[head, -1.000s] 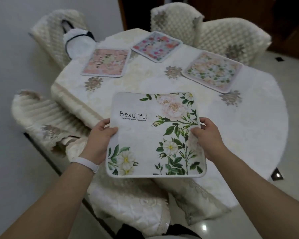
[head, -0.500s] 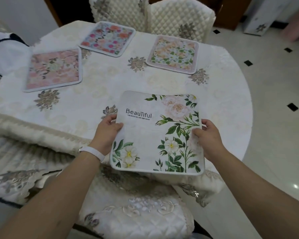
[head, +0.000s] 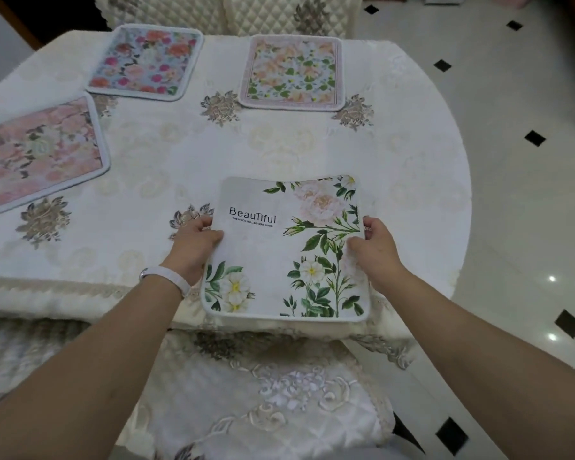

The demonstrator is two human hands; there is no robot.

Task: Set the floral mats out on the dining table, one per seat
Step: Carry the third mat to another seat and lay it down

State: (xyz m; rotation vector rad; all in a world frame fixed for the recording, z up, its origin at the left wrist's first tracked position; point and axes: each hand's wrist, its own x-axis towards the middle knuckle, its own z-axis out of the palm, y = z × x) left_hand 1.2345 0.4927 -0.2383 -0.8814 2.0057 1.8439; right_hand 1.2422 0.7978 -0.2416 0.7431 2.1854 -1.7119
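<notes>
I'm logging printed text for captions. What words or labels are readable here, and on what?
"BeauTiful": large dark lettering on the white floral mat held by the left hand and right hand.
"THE MOOD WILL BE VERY GOOD": small line beneath it, barely legible.
The other three mats show no text.

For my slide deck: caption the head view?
Both hands hold a white floral mat at the table's near edge.
</notes>
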